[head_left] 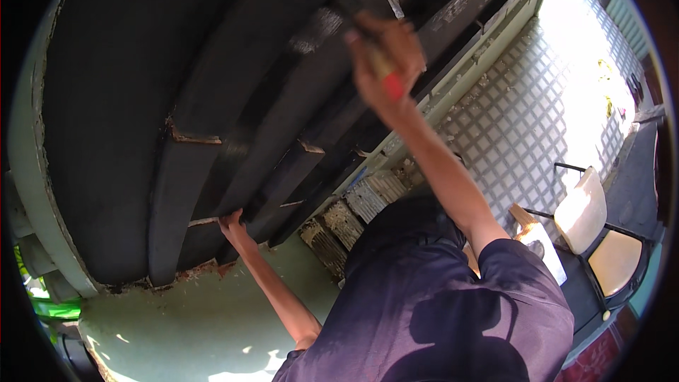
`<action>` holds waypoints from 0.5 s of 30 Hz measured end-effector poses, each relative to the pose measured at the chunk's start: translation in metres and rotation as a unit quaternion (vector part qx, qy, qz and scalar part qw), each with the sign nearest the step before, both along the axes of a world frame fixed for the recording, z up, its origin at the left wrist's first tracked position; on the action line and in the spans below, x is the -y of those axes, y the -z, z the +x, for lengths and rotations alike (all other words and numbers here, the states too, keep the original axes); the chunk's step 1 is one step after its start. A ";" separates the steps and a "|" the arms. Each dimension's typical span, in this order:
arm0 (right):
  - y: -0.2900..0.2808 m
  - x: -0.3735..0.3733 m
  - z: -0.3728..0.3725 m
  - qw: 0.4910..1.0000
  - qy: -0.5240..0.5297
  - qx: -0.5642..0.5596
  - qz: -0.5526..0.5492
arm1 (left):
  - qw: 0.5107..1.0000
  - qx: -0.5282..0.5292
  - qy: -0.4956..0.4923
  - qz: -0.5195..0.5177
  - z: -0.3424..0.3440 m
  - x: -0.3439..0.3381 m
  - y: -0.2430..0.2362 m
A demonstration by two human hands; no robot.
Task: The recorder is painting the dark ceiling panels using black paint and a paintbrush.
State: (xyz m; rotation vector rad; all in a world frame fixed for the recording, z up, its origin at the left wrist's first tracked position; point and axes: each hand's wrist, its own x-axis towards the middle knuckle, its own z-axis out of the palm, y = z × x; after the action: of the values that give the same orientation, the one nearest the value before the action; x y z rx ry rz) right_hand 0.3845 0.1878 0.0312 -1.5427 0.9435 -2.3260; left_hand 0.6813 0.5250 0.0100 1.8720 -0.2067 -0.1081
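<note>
My right hand (382, 64) is closed round a paintbrush (387, 74) with a red-tipped handle; its dark head is blurred against the black-coated slatted boards (244, 56) that fill the upper view. Wet, shiny patches show near the brush. Lower down, my left hand (233, 226) grips an edge of the dark boards beside a pale, bare strip (204, 221). Narrow unpainted or chipped edges break the black coating in several places.
A green-grey wall (163, 325) lies below the boards, with worn grooved blocks (375, 194) beside it. At right are a sunlit tiled floor (495, 92), a chair (580, 212) with a pale seat and a white board (548, 255). Green objects (56, 309) show at far left.
</note>
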 end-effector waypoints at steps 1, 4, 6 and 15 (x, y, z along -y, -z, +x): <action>-0.002 -0.020 0.016 0.997 -0.033 -0.044 -0.047 | 1.000 0.005 0.005 0.011 0.002 -0.001 0.001; -0.001 -0.094 0.057 0.979 -0.185 -0.062 -0.052 | 0.999 -0.007 0.026 0.027 0.011 -0.009 0.001; -0.003 -0.114 0.066 0.969 -0.233 -0.061 -0.054 | 0.998 -0.024 0.041 0.031 0.012 -0.011 -0.001; 0.009 -0.032 0.024 0.985 -0.168 -0.017 -0.016 | 0.999 -0.018 0.039 0.002 -0.001 -0.007 -0.003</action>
State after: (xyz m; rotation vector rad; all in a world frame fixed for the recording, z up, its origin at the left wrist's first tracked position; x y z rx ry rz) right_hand 0.4085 0.2196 0.0217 -1.6154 0.5974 -2.0911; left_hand 0.6800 0.5325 0.0127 1.8639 -0.2549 -0.1966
